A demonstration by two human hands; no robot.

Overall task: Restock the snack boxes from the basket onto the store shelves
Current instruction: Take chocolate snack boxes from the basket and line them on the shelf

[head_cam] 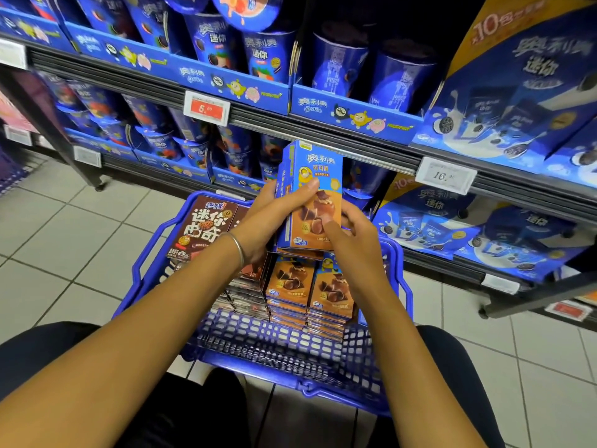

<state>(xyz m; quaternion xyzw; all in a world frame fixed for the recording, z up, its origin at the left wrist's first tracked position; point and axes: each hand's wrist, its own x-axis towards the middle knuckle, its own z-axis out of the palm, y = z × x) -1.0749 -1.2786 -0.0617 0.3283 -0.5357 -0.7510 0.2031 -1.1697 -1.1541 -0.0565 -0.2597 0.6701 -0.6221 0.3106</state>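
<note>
Together, hands (273,216) (353,236) curled, gripping snack boxes (318,176)

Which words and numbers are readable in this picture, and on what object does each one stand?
"奥利奥", "可可": held box
"迷你": brown box in the basket
"5.": red price tag, small digits blurred
"16.": white price tag, small digits blurred
"10", "奥利奥", "迷你": large pack, top right
"奥利奥": blue shelf tray front
Small print on all boxes: too small to read.

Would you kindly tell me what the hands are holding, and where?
A stack of blue-orange snack boxes: left hand grips its left side, right hand its lower right edge.
</note>
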